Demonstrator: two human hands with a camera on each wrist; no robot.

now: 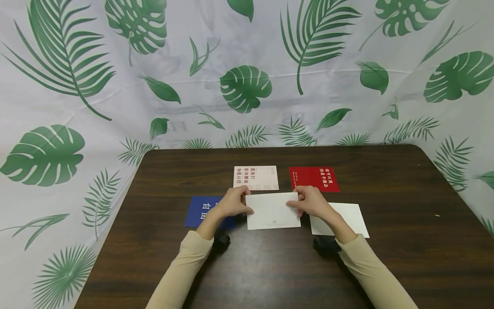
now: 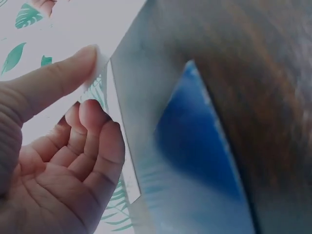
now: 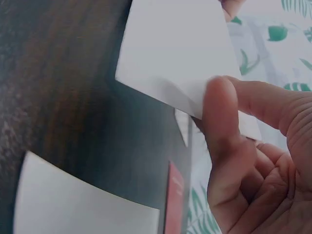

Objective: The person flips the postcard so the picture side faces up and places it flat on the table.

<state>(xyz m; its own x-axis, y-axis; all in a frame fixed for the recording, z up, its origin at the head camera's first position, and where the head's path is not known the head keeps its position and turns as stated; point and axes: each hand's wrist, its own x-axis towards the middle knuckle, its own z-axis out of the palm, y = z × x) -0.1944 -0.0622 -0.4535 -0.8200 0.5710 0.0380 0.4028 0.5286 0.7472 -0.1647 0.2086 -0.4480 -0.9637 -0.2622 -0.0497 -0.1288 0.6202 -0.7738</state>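
Observation:
A blank-looking white card (image 1: pixel 273 210) with a small mark near its lower edge is held up over the middle of the table. My left hand (image 1: pixel 233 201) grips its left edge, the thumb (image 2: pixel 78 68) on the near face. At the opposite edge, my right hand (image 1: pixel 311 201) pinches the card between thumb and fingers, as the right wrist view also shows. Partly under my left wrist lies a blue card (image 1: pixel 194 212) with white characters. Another white card (image 1: pixel 353 216) lies on the table, partly covered by my right forearm.
Farther back on the dark wooden table (image 1: pixel 393 180) lie a pale card (image 1: pixel 262 176) with red characters and a red card (image 1: pixel 314 177) with light characters. A leaf-patterned white cloth (image 1: pixel 193 103) hangs behind the table. A tiny yellowish scrap (image 1: pixel 437 215) sits at the right.

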